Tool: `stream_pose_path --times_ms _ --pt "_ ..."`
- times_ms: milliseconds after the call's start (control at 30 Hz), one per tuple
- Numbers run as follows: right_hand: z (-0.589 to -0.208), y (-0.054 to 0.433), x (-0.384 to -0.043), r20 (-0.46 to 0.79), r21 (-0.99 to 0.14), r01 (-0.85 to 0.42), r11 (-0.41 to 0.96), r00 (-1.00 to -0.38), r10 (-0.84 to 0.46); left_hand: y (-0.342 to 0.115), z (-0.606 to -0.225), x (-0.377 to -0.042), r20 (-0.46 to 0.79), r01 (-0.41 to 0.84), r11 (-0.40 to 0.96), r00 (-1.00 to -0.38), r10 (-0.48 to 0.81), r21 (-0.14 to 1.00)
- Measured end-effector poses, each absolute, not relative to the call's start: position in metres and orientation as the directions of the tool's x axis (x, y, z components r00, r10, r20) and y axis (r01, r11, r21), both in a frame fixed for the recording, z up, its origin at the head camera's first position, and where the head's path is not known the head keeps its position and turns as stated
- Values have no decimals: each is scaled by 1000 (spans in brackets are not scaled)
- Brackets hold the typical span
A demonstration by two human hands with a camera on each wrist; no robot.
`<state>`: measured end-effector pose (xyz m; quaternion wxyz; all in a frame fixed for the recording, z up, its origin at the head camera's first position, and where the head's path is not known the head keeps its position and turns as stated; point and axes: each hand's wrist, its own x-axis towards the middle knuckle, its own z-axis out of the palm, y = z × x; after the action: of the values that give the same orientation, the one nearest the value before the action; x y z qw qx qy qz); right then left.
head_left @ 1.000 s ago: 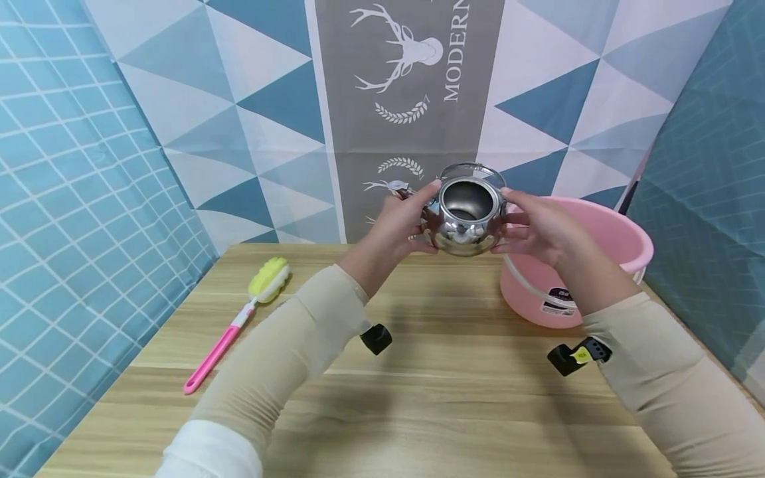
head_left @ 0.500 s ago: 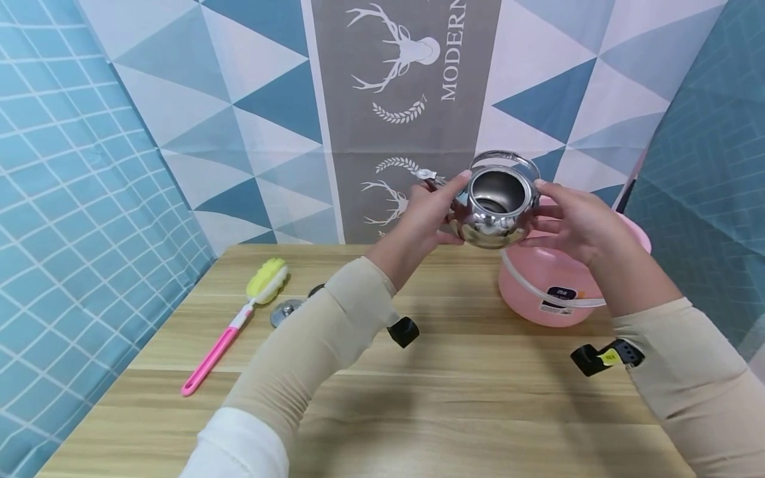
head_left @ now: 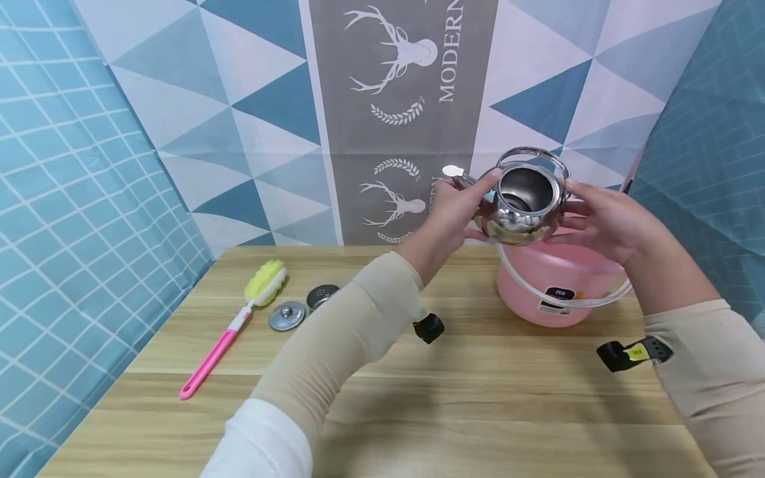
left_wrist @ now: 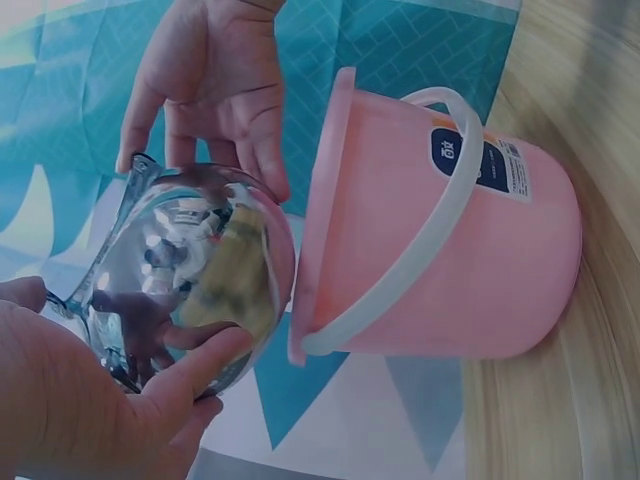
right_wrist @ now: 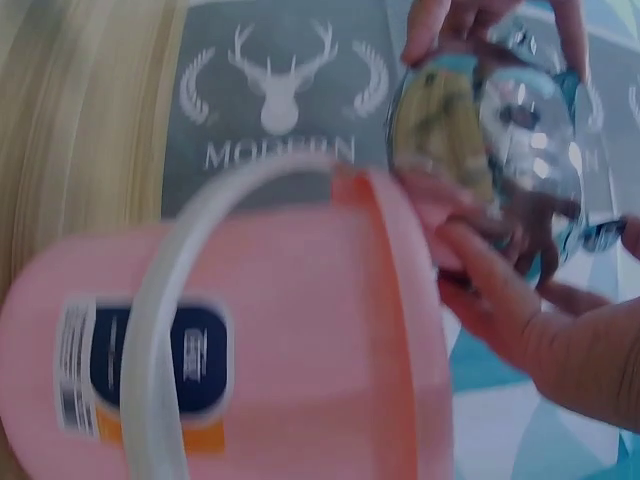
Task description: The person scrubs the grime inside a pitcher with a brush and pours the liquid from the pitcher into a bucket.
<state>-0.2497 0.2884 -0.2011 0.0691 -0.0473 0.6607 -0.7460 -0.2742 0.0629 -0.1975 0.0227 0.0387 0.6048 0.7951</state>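
Both hands hold a small shiny steel teapot (head_left: 514,224) up in the air, its lid off and its round mouth tilted toward the head camera. My left hand (head_left: 447,211) grips the spout side, thumb near the rim. On the opposite side my right hand (head_left: 618,216) holds the body, with the thumb by the base of the raised bail handle (head_left: 534,154). In the left wrist view, the teapot (left_wrist: 190,270) is right beside the rim of a pink bucket (left_wrist: 430,230). From the head view it overlaps the bucket's left rear edge.
A round metal lid (head_left: 287,316) and a perforated strainer (head_left: 321,295) lie on the wooden table (head_left: 478,411), the strainer partly behind the left sleeve. To their left is a yellow sponge brush (head_left: 233,328) with a pink handle. Patterned cloth (head_left: 394,119) hangs behind the table.
Both hands have carried the teapot rightward and slightly up, from left of the bucket to over its edge. The lid and strainer have come into view from behind the left sleeve.
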Motion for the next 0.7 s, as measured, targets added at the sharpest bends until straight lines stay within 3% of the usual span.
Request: stream_pose_path --times_ms 300,433,700 --pt "-198 318 -260 -3 -999 17 -49 -963 -270 84 -195 -276 68 70 -185 -998 -17 980" --pt "-197 327 -266 56 -993 -14 -113 -926 -374 89 -191 -278 78 84 -146 -996 -49 986" --pt "-197 336 -276 130 -986 -67 -155 -887 -443 99 -191 -283 91 101 -136 -993 -79 986"
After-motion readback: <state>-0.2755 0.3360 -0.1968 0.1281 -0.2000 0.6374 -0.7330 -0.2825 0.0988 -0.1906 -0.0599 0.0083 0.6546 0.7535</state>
